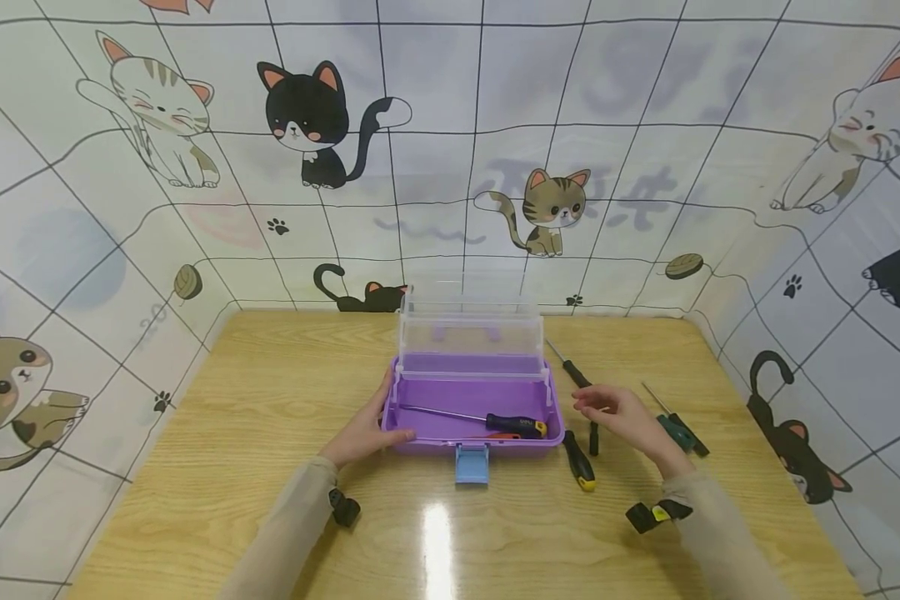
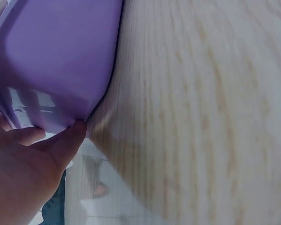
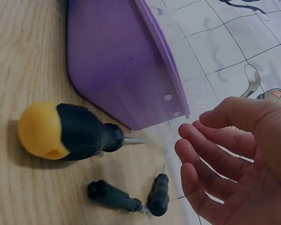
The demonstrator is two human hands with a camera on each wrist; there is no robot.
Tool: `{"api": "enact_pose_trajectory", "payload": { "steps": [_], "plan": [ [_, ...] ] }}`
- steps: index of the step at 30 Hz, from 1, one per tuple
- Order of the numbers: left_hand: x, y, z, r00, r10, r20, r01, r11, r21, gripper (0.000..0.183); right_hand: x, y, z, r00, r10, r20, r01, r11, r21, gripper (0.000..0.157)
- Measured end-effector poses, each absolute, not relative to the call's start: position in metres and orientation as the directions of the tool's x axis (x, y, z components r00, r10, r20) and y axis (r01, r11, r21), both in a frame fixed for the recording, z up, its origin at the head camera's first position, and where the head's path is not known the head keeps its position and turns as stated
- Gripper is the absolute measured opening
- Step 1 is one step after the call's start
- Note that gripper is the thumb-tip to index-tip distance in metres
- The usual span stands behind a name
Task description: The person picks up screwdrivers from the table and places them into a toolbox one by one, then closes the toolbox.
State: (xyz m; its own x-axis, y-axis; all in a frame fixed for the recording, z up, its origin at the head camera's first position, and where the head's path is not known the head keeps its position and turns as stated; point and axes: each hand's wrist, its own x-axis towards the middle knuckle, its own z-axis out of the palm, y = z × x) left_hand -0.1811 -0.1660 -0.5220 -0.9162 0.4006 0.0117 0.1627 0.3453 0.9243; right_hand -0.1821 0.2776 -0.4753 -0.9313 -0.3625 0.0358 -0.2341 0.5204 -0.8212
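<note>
A purple toolbox [image 1: 427,447] stands on the table with its clear lid [image 1: 471,333] raised and its blue latch [image 1: 472,465] hanging at the front. Inside lies a black-and-yellow screwdriver [image 1: 516,426], partly covering something orange [image 1: 502,436]. My left hand [image 1: 363,429] holds the box's left end, thumb at the front corner, fingers along the side; its fingers [image 2: 74,138] touch the purple wall. To the right of the box, my right hand [image 1: 630,421] hovers with loosely bent fingers and nothing in them. Beneath it, a black-and-yellow screwdriver [image 3: 79,131] lies beside the box.
Two black-handled screwdrivers, one farther back [image 1: 574,372] and one nearer [image 1: 593,438], lie right of the box. Past my right hand are a green-handled tool [image 1: 673,431] and a black-handled one [image 1: 692,437]. A cat-patterned wall covering [image 1: 435,167] surrounds the wooden table [image 1: 285,358].
</note>
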Motion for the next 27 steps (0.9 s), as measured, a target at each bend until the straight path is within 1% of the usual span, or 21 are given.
{"api": "enact_pose_trajectory", "payload": {
  "steps": [7, 11, 13, 15, 18, 21, 27],
  "plan": [
    [-0.181, -0.165, -0.523, -0.915, 0.403, 0.03, 0.179, 0.339, 0.924, 0.116, -0.175, 0.282, -0.489, -0.938, -0.347, 0.012, -0.204, 0.52, -0.829, 0.028],
    [-0.176, -0.162, -0.507, -0.904, 0.426, 0.033, 0.183, 0.317, 0.93, 0.114, -0.171, 0.281, -0.492, -0.933, -0.359, 0.019, -0.216, 0.519, -0.827, 0.027],
    [-0.176, -0.162, -0.506, -0.902, 0.43, 0.033, 0.18, 0.306, 0.935, 0.115, -0.17, 0.282, -0.496, -0.934, -0.357, 0.015, -0.215, 0.529, -0.821, 0.026],
    [-0.177, -0.163, -0.507, -0.903, 0.429, 0.033, 0.181, 0.309, 0.933, 0.115, -0.168, 0.283, -0.499, -0.936, -0.353, 0.01, -0.208, 0.53, -0.822, 0.025],
    [-0.181, -0.164, -0.52, -0.909, 0.416, 0.032, 0.176, 0.313, 0.933, 0.116, -0.166, 0.283, -0.506, -0.937, -0.35, 0.002, -0.198, 0.527, -0.826, 0.025],
    [-0.182, -0.164, -0.52, -0.91, 0.414, 0.022, 0.169, 0.321, 0.932, 0.117, -0.163, 0.282, -0.509, -0.94, -0.34, -0.002, -0.189, 0.525, -0.83, 0.024],
    [-0.181, -0.165, -0.521, -0.912, 0.41, 0.013, 0.162, 0.332, 0.929, 0.117, -0.155, 0.279, -0.511, -0.952, -0.306, -0.016, -0.168, 0.564, -0.808, 0.025]
  ]
}}
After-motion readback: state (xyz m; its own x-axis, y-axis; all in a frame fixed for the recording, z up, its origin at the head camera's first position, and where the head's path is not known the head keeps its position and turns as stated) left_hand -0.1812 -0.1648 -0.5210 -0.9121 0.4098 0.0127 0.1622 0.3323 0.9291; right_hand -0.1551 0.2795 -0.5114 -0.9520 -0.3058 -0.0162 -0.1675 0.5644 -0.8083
